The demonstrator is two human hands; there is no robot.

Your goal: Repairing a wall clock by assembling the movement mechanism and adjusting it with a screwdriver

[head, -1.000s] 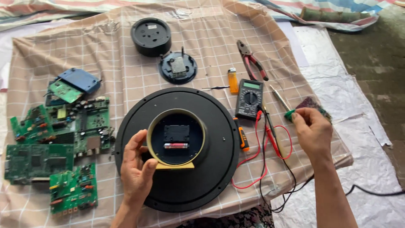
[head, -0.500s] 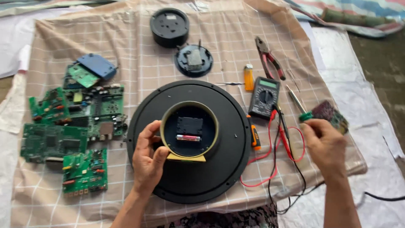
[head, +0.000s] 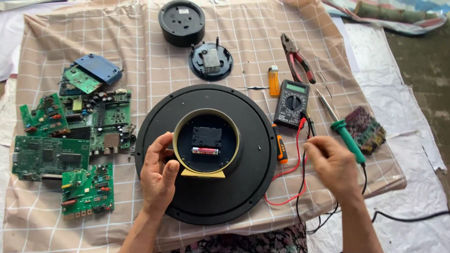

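My left hand (head: 157, 175) grips the left rim of a small round clock (head: 206, 140) with a yellow rim. The clock lies back up, showing a black movement and a battery (head: 205, 151). It rests on a large black round disc (head: 206, 197). My right hand (head: 330, 166) is to the right of the disc, fingertips pinched on the black test lead (head: 302, 173) of a multimeter (head: 291, 103). A red lead (head: 290, 180) loops beside it. A soldering iron with a green handle (head: 348, 138) lies just right of that hand.
Several green circuit boards (head: 70, 140) lie at the left of the checked cloth (head: 140, 61). At the back are a black round housing (head: 181, 22), a black clock movement plate (head: 211, 61), an orange lighter (head: 273, 80) and red-handled pliers (head: 297, 61). A woven pad (head: 365, 129) is at the right.
My right hand has left the green soldering iron handle and moved left and down to the multimeter leads. My left hand keeps its hold on the small clock.
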